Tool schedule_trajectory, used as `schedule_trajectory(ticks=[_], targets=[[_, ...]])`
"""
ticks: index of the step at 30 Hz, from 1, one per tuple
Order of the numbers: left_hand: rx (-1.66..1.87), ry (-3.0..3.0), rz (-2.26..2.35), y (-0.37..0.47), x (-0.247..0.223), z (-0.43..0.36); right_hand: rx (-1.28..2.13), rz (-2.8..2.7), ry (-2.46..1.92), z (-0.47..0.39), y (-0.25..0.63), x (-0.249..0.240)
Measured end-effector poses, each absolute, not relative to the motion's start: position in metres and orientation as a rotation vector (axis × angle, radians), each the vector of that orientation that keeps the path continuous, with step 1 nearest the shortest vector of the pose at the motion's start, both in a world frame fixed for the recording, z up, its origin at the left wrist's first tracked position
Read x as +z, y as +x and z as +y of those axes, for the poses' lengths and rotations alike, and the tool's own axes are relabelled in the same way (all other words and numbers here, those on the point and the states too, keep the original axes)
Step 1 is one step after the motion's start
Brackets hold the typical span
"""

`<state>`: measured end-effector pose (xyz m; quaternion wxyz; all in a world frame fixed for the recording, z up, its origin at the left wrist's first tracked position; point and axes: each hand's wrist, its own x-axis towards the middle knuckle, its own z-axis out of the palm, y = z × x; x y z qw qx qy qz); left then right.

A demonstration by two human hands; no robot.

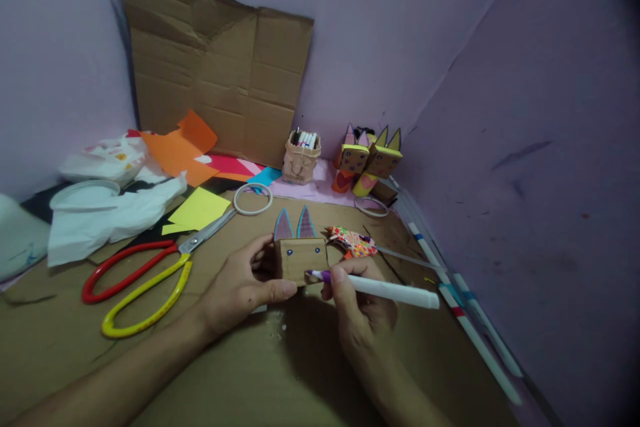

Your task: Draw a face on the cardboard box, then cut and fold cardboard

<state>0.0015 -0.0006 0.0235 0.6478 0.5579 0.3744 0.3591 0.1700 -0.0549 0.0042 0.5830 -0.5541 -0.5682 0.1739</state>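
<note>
The cardboard animal head is upright in front of the person, above the cardboard-covered worktop. The left hand has its fingers partly curled around one side, the thumb along the lower front edge. The right hand has its fingers closed on a purple felt-tip pen, whose tip meets the lower front face beside a small dark mark.

The likeliest slip is a stray or smudged stroke: the box seems steadied from one side only, so pressing hard near its bottom edge could tip or twist it, and the nib could skid off onto skin. The left thumb, close to the drawing, could smear wet ink. Squeezing too tightly might dent the cardboard. The upright ears look thin and could bend if the curled fingers shift upward. The left forearm could also nudge the nearby scissors.
</note>
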Motion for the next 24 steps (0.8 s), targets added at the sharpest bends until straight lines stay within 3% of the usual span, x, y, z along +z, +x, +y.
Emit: schedule_trajectory(ticks=[24], targets=[[0.802, 1.256, 0.84, 0.002, 0.022, -0.001, 0.35, -1.34, -1.298, -0.057, 0.171, 0.002]])
